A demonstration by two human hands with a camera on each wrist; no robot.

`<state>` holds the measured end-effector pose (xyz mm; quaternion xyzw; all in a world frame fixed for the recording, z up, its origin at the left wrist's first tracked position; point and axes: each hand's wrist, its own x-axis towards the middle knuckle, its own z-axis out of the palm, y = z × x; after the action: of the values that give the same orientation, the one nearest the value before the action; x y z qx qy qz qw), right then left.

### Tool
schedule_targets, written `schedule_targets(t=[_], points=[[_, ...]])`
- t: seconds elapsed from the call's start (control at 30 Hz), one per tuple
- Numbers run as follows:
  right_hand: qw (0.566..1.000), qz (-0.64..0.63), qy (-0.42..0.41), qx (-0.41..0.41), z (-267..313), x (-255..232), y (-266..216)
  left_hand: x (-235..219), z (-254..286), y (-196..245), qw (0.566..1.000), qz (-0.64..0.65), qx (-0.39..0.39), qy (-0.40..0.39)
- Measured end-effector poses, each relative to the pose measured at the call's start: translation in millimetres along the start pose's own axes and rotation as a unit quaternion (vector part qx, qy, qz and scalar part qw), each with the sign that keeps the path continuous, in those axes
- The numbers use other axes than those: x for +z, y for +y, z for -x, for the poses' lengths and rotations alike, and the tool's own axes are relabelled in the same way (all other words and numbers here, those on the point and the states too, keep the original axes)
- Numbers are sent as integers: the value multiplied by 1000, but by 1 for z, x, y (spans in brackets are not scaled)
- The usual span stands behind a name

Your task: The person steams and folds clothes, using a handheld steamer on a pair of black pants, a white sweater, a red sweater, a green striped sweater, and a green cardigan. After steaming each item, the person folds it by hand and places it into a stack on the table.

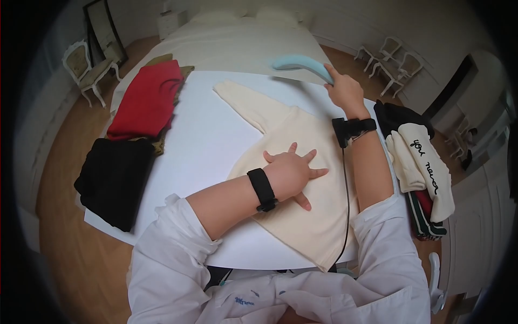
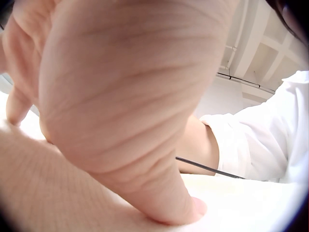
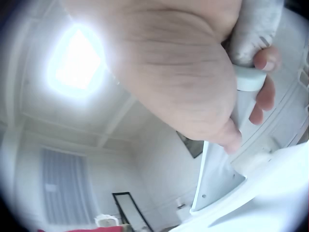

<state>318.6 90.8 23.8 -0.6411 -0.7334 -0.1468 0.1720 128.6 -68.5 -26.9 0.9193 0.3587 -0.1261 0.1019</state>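
A cream knit sweater (image 1: 291, 135) lies spread on a white board (image 1: 197, 124), one sleeve reaching toward the far side. My left hand (image 1: 291, 174) rests on the middle of the sweater with its fingers spread; the left wrist view shows its thumb (image 2: 164, 198) down on the cloth. My right hand (image 1: 345, 93) grips the handle of a light-blue curved handheld tool (image 1: 302, 62), held beyond the sweater at the board's far right. In the right wrist view, fingers (image 3: 264, 94) wrap around the tool near a pale-green ring, and its flat pale part angles down toward the white surface.
Folded red (image 1: 145, 100) and black garments (image 1: 116, 181) lie along the left edge. To the right are a black garment (image 1: 402, 116), cream lettered cloth (image 1: 431, 170) and striped cloth (image 1: 423, 221). A thin black cable (image 1: 346, 200) crosses the sweater. Behind stands a bed (image 1: 243, 43).
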Motion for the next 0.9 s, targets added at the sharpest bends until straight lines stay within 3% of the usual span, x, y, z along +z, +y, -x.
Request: schedule_targets(t=[0.13, 0.4, 0.9], points=[[989, 89, 2, 120, -2, 20, 72, -2, 1, 1, 1000, 3, -6, -9], [970, 104, -42, 216, 7, 46, 141, -2, 4, 1, 1000, 6, -4, 0], [957, 32, -101, 268, 30, 43, 148, -2, 2, 3, 1000, 19, -12, -1]])
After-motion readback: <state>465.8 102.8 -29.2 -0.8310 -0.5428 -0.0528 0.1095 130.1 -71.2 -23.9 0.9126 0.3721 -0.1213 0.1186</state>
